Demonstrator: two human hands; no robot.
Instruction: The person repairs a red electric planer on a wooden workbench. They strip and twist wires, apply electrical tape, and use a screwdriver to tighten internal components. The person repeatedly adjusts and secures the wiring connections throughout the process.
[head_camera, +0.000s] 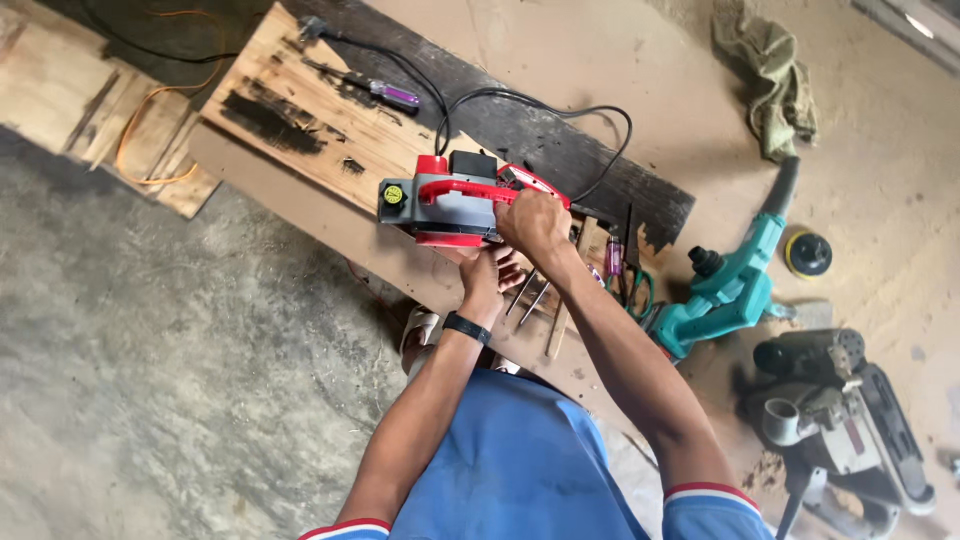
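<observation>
Two hands on the red planer (450, 198) on the burnt plank (330, 120) | right hand (535, 222) wrapped tight round its handle | left hand (487, 268) underneath, fingers maybe half curled | hold steady, keep cord (560, 110) clear

Tool: an electric planer (450, 200), grey body with red handle and red trim, a black block on top and a round yellow-green knob at its front end.
Pose: it lay roughly level, front knob pointing left in the head view, handle running along its top.
Place: it sat at the near edge of a pale wooden plank (300, 110) marked with black scorched patches.
Cord: a black cable (560, 110) looped from its rear across a dark board.
Grip: the right hand (535, 222) clasped the rear of the handle; the left hand (490, 268) was under the body's near side.
</observation>
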